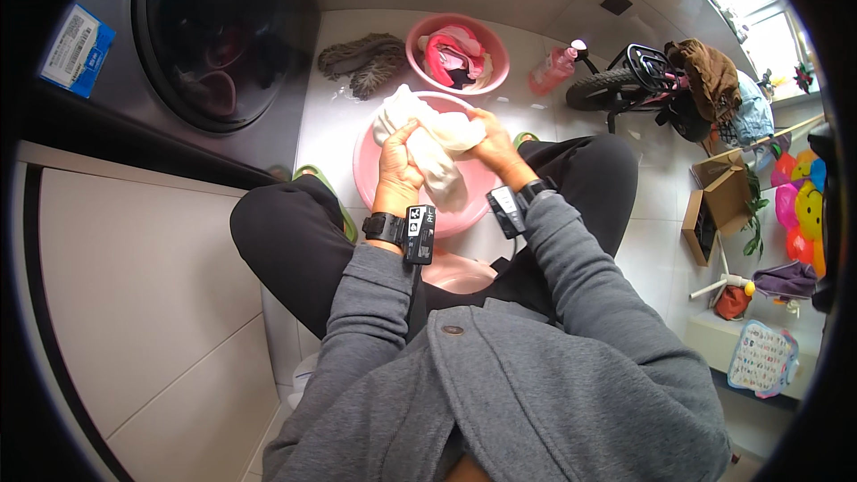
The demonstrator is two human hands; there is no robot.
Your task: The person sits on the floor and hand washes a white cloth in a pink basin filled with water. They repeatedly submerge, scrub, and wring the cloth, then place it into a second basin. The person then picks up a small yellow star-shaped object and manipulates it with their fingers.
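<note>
A white cloth [435, 154], bunched and partly hanging, is held between both hands above a pink plastic basin [375, 194]. My left hand [400, 164] grips it on the left side, thumb on top. My right hand [495, 147] has closed on the cloth's right part. The lower end of the cloth droops into the basin's opening. Just beyond stands a second pink basin [413, 57] filled with red, pink, white and dark clothes [456, 57]. Below my wrists, between my legs, part of another pink plastic item [458, 274] shows.
A grey shaggy mop head or mat [365, 61] lies on the wet tiles beside a front-loading washing machine [221, 47]. A pink bottle [552, 69] stands near a bicycle [602, 88] draped with clothes. Farther right are a cardboard box [726, 194] and colourful balloons [803, 201]. A white cabinet [154, 281] is at left.
</note>
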